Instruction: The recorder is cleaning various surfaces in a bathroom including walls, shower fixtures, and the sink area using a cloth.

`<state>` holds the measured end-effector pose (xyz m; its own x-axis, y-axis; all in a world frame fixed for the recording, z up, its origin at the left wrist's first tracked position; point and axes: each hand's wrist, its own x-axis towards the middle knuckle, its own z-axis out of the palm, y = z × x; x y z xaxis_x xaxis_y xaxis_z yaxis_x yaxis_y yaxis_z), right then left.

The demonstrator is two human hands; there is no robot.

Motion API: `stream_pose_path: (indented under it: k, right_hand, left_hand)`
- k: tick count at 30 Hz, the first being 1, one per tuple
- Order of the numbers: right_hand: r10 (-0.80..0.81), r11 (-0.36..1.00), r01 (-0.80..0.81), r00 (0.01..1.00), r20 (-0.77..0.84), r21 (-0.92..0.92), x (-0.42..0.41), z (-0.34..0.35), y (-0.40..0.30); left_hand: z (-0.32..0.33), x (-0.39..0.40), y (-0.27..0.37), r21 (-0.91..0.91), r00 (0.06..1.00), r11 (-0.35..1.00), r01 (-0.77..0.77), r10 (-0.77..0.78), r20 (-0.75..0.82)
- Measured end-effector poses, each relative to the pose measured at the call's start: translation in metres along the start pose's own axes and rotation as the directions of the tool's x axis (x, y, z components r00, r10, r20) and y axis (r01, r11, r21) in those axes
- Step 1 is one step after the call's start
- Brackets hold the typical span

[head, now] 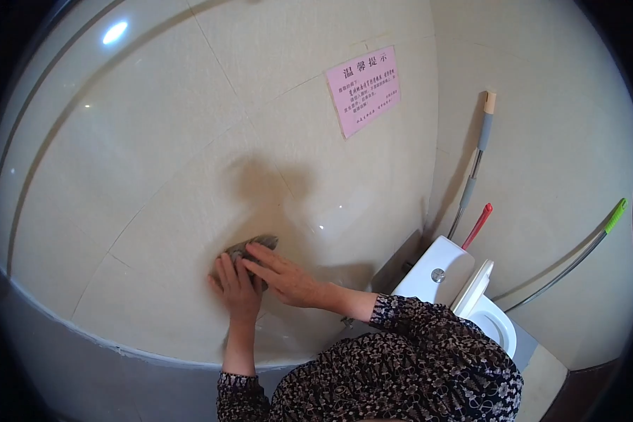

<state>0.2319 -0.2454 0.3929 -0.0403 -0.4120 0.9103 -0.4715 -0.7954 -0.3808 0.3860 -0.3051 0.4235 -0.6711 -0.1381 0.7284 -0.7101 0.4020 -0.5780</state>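
A folded greyish cloth lies pressed against the beige tiled wall in front of me. My left hand holds the cloth's lower left part, fingers pointing up and spread over it. From the right, my right hand reaches across with its fingertips on the cloth's upper part, close beside the left fingers. Both hands cover much of the cloth, so its full shape is hidden. Patterned dark sleeves cover my forearms down to near the wrists.
A pink printed notice is stuck on the wall. Right of me stands a white toilet with its lid raised. A grey-gripped pole, a red handle and a green-tipped handle lean by the corner. Grey floor meets the wall's bottom edge.
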Motion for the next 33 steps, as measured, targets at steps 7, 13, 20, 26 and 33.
stream_pose_path:
  k: [7,13,20,26,33]
  right_hand:
    - [-0.061,0.997,0.057,0.995,0.084,0.055,-0.008,0.005,0.002]
    - [-0.064,0.996,0.063,0.998,0.020,0.059,-0.014,0.003,0.004]
    - [0.013,0.989,-0.016,1.000,0.022,0.148,-0.031,-0.003,0.012]
    - [0.223,0.966,-0.205,0.969,-0.108,0.154,-0.028,-0.016,0.003]
    - [0.417,0.906,-0.358,0.843,-0.340,0.224,-0.026,-0.042,0.013]
  left_hand:
    - [-0.012,-0.016,-0.004,0.028,0.999,0.999,0.043,-0.043,0.005]
    - [0.004,-0.025,-0.002,-0.171,0.996,0.981,-0.091,0.092,-0.001]
    - [0.025,-0.036,0.017,-0.152,0.994,0.982,-0.110,0.113,0.010]
    - [0.035,-0.032,0.027,-0.005,0.992,0.992,-0.129,0.129,-0.015]
    - [0.030,-0.009,0.035,0.052,0.984,0.983,-0.178,0.178,-0.003]
